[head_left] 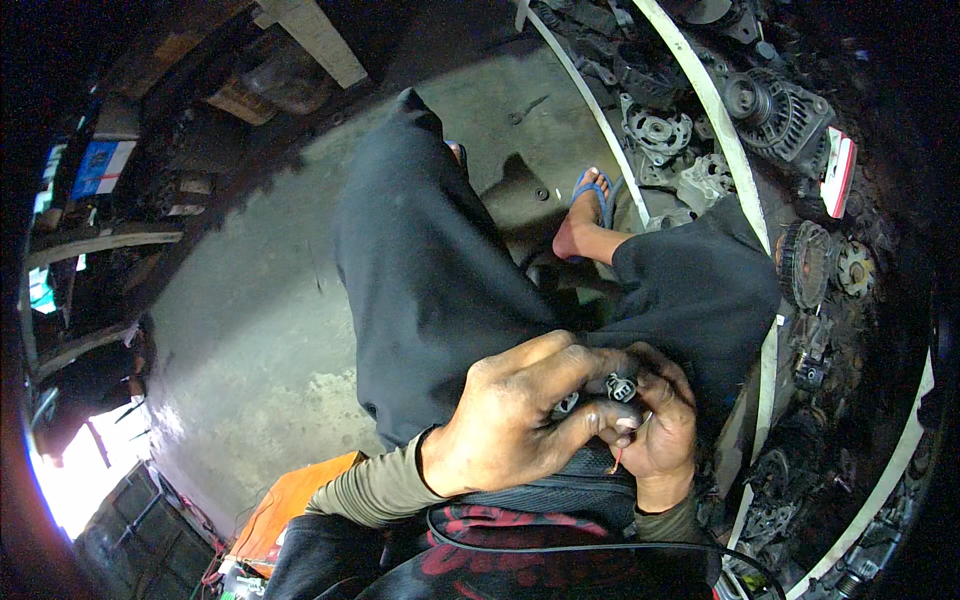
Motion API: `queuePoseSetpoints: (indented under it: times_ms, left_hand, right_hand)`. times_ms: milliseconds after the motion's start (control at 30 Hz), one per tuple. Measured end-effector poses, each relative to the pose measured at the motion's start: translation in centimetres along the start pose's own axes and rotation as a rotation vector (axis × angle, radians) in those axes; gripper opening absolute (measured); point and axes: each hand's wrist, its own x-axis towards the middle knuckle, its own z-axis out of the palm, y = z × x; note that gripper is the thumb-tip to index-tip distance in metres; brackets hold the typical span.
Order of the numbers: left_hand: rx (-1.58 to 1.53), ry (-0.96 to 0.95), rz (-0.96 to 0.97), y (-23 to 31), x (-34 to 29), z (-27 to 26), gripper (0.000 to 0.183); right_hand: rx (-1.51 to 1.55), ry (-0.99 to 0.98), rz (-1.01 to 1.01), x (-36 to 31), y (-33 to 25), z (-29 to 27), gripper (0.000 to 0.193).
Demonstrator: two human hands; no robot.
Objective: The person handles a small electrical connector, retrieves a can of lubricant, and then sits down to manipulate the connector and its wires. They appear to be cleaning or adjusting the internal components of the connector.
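Above my lap, my left hand and my right hand meet with fingers curled. Between their fingertips is a small dark electrical connector with pale slots in its end. A second small grey connector shows between the curled fingers of my left hand. Below my right thumb hangs a short thin orange-red wire, pinched at the fingertips of that hand. My fingers hide where the wire begins and much of both connectors.
Metal shelves with white edges run along the right, loaded with alternators and other greasy parts. An orange panel lies at lower left. A black cable crosses my shirt. Wooden shelving stands left of the concrete floor.
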Motion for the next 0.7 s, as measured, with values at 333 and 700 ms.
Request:
queuePoseSetpoints:
  times_ms: [333,700]
  left_hand:
    - [-0.051,0.024,-0.007,-0.6,0.1,0.2,0.035]
    - [-0.074,0.040,-0.018,-1.3,-0.2,0.5,0.031]
  right_hand:
    - [0.027,-0.019,0.008,0.2,0.2,0.2,0.025]
    - [-0.020,0.008,0.034,0.4,0.1,0.3,0.021]
